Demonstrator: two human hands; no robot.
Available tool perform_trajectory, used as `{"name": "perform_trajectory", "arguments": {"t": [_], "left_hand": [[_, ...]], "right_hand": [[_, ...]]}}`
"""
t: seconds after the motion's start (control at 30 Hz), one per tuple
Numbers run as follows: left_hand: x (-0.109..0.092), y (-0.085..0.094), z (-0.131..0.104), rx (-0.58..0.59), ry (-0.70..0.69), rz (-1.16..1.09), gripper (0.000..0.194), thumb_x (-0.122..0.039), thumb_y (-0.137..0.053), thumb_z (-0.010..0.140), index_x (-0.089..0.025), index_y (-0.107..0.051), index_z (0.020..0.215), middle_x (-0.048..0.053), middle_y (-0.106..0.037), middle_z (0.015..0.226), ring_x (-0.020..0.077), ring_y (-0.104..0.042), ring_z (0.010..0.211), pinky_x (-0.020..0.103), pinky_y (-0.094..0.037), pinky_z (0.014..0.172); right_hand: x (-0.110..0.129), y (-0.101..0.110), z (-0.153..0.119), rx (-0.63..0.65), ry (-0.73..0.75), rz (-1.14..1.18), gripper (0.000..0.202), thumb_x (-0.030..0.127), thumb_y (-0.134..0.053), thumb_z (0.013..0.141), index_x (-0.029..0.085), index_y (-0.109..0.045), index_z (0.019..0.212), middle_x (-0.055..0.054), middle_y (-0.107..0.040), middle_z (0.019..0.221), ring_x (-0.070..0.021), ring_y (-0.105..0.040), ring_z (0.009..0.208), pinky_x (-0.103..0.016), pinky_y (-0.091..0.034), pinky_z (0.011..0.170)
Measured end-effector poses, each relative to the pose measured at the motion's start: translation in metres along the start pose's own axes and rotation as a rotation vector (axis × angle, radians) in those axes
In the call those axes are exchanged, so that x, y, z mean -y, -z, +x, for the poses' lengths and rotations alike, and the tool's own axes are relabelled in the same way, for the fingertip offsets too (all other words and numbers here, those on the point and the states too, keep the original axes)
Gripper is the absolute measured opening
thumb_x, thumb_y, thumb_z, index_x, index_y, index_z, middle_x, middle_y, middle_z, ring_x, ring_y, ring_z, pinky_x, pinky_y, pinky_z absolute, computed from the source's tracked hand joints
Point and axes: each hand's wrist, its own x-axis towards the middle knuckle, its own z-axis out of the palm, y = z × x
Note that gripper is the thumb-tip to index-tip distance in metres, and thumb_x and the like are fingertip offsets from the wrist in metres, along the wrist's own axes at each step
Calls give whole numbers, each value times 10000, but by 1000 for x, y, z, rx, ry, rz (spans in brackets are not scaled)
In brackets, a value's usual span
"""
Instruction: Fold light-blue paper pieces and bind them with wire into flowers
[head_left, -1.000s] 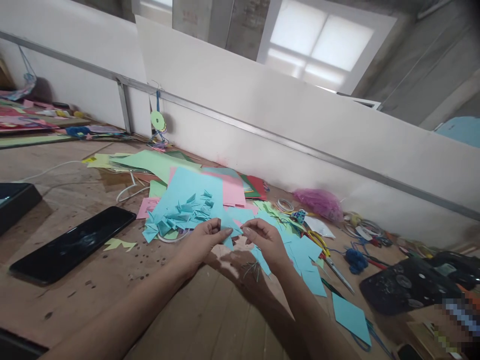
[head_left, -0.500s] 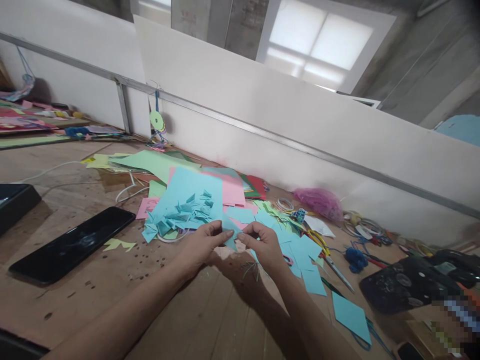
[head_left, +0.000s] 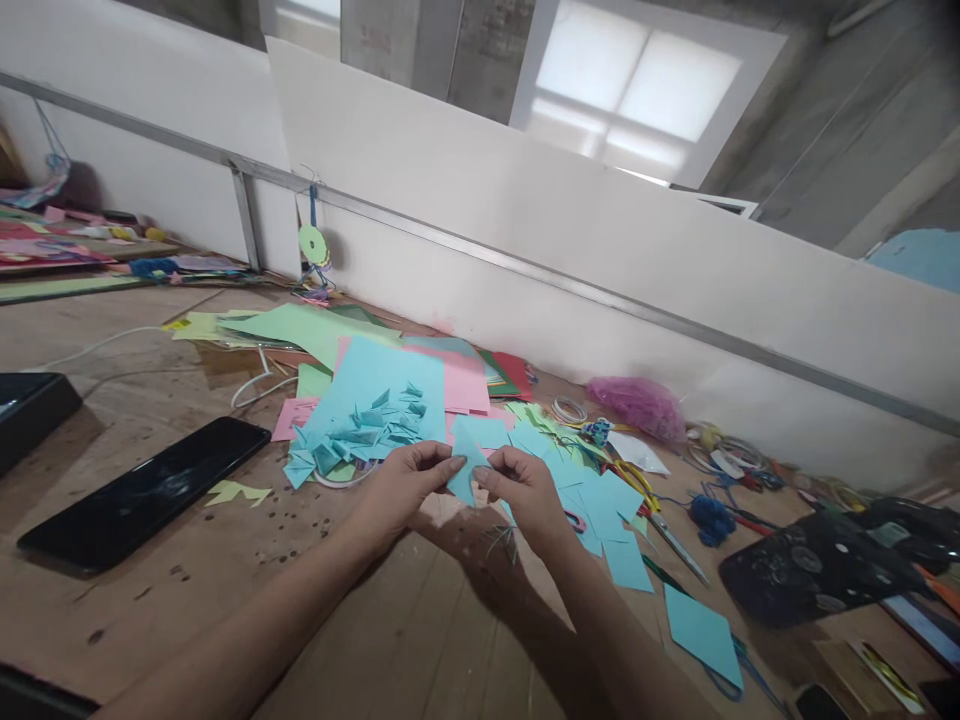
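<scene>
Between my two hands is a small piece of folded light-blue paper [head_left: 466, 478], held above the table. My left hand [head_left: 414, 480] pinches its left edge between thumb and fingers. My right hand [head_left: 525, 492] is closed in a pinch on its right side. Just beyond my left hand, a pile of small folded blue paper pieces [head_left: 364, 430] lies on a large blue sheet [head_left: 390, 370]. Several cut blue paper squares [head_left: 604, 500] spread out to the right of my right hand.
Left of my arms lies a black phone [head_left: 150, 495]. Yellow-handled scissors [head_left: 667, 535] rest at the right, near a blue yarn ball [head_left: 711, 518] and a black case [head_left: 817, 565]. A pink plastic bag [head_left: 637, 405] sits against the white partition [head_left: 480, 270].
The folded paper has turned in my fingers and now stands more upright, its point toward the table. Both hands stay in nearly the same place, still pinching it.
</scene>
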Motion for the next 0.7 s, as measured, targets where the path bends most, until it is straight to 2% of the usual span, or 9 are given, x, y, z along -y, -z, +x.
{"name": "perform_trajectory", "arguments": {"t": [0.17,0.37,0.5,0.7], "left_hand": [[1,3,2,-8,-19,-2,283,-394,-744,674,-165,-590,612,-62,-485,568,87,-418,539,209,-331,523],[1,2,1,12,7,-27,224,-355,-765,665,-167,-681,751,-31,-626,642,113,-541,607,219,-396,582],[2,4,4,19,-9,-26,206,-332,-783,648,-163,-684,712,-20,-653,642,123,-587,599,230,-423,596],[8,5,6,50,52,-84,299,-340,-803,655,-164,-689,867,-5,-691,693,123,-609,627,219,-446,601]], "right_hand": [[-4,-3,1,20,-32,97,229,365,-711,713,177,-603,643,13,-572,563,-133,-509,522,-266,-403,543],[-6,-2,2,-46,-30,166,228,358,-725,701,179,-605,627,10,-594,593,-120,-506,534,-253,-425,542],[-6,-2,2,-45,-32,186,211,338,-724,700,176,-610,629,10,-600,596,-116,-506,535,-249,-424,538],[-5,-2,1,-76,-40,180,196,318,-708,717,177,-598,637,12,-615,608,-108,-500,523,-247,-411,546]]}}
